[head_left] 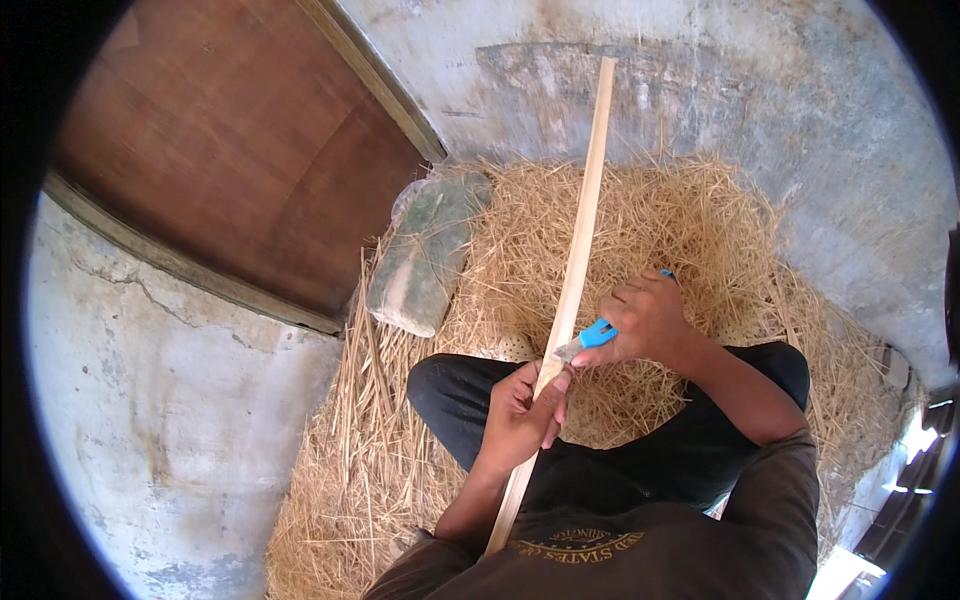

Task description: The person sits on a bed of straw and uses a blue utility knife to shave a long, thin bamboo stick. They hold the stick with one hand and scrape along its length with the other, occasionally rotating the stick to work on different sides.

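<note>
A long pale strip of wood or bamboo (580,235) slants from my lap up toward the far wall. My left hand (520,415) is closed around its lower part, with the thumb lying along it. In my right hand (642,315) is a blue-handled knife (599,333), gripped in a fist. Its short grey blade rests against or just over the strip, a little above my left thumb; whether it has cut in, I cannot tell. The strip's lower end reaches my dark shirt.
Shavings and thin strips (640,200) cover the floor around my crossed legs. A greenish stone-like block (425,255) lies at the left, near a brown door panel (240,150). Worn plaster walls (800,130) close in the far side and the left.
</note>
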`<action>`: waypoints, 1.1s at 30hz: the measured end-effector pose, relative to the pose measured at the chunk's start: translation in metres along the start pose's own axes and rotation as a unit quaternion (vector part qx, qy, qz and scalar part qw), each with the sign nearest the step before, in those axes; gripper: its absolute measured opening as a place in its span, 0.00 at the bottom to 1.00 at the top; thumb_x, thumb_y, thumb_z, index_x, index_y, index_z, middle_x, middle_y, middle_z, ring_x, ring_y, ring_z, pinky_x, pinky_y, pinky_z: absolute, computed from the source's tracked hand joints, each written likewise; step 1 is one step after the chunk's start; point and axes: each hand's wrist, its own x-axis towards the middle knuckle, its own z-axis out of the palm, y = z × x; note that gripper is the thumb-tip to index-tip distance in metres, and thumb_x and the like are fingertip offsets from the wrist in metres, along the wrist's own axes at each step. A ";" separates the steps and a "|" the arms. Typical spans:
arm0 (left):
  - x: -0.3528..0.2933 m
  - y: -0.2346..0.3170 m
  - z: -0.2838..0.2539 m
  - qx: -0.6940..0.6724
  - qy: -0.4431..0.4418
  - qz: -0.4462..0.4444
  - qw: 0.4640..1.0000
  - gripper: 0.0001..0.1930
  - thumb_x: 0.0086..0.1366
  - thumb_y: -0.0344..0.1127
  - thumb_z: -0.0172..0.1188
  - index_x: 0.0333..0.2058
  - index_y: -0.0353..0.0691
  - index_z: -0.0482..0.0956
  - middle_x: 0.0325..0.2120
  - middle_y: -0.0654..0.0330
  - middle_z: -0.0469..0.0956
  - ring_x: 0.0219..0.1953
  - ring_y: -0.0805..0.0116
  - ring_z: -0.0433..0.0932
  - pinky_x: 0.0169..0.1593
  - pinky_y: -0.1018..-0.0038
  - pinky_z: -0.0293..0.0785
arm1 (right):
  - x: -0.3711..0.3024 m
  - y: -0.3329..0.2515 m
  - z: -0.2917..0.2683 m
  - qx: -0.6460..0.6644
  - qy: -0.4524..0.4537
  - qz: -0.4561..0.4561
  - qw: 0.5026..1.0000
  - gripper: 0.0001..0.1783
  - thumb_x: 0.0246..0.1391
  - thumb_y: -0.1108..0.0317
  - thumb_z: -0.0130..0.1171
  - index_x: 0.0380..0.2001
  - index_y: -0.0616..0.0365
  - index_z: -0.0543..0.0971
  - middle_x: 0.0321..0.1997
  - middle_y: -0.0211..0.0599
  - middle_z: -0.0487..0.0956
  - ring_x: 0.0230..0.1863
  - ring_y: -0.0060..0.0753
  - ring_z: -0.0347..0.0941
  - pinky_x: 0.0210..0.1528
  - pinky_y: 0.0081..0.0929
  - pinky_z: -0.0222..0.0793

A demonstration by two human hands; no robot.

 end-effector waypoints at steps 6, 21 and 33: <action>-0.009 -0.003 -0.004 -0.030 0.004 0.004 1.000 0.09 0.68 0.33 0.51 0.40 0.32 0.72 0.13 0.65 0.67 0.08 0.82 0.59 0.13 0.84 0.56 | 0.005 0.022 0.003 -0.030 -0.019 0.091 0.995 0.35 0.32 0.27 0.60 0.10 0.51 0.71 0.08 0.32 0.67 0.12 0.36 0.67 0.16 0.33 0.60; -0.013 -0.001 0.000 -0.022 -0.028 0.010 0.999 0.08 0.68 0.34 0.51 0.40 0.35 0.73 0.14 0.67 0.68 0.09 0.83 0.60 0.13 0.85 0.55 | 0.015 0.048 -0.009 -0.059 0.029 -0.025 0.998 0.39 0.29 0.21 0.56 0.09 0.51 0.68 0.10 0.29 0.63 0.12 0.32 0.62 0.17 0.31 0.55; -0.017 -0.017 -0.003 -0.018 -0.016 -0.036 0.999 0.08 0.68 0.33 0.51 0.38 0.34 0.73 0.14 0.67 0.68 0.10 0.83 0.62 0.13 0.85 0.56 | -0.001 0.087 -0.037 -0.027 -0.020 0.247 0.968 0.33 0.46 0.33 0.56 0.12 0.54 0.74 0.09 0.33 0.68 0.12 0.33 0.66 0.18 0.33 0.63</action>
